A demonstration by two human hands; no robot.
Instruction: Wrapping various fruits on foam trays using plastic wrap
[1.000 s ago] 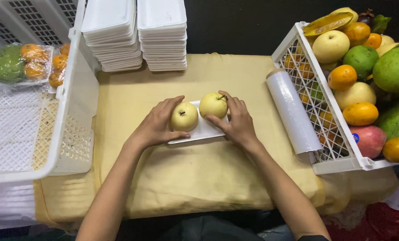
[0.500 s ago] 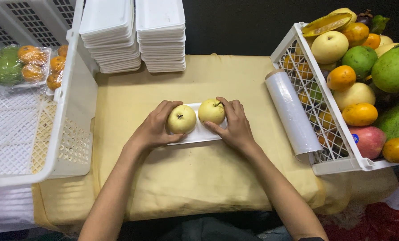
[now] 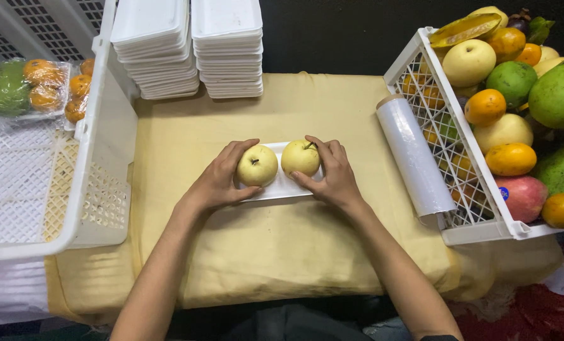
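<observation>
Sitting side by side on a white tray (image 3: 281, 187) mid-bench, two yellow apples (image 3: 257, 165) were cupped, the left hand (image 3: 222, 180) and right hand (image 3: 334, 175) with fingers spread around them. Steadying both evenly seemed wise, lest one roll toward the film roll (image 3: 413, 156) at right.

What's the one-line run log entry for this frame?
left hand: cupping left apple | right hand: cupping right apple | both apples on white foam tray | tray on yellow cloth
</observation>
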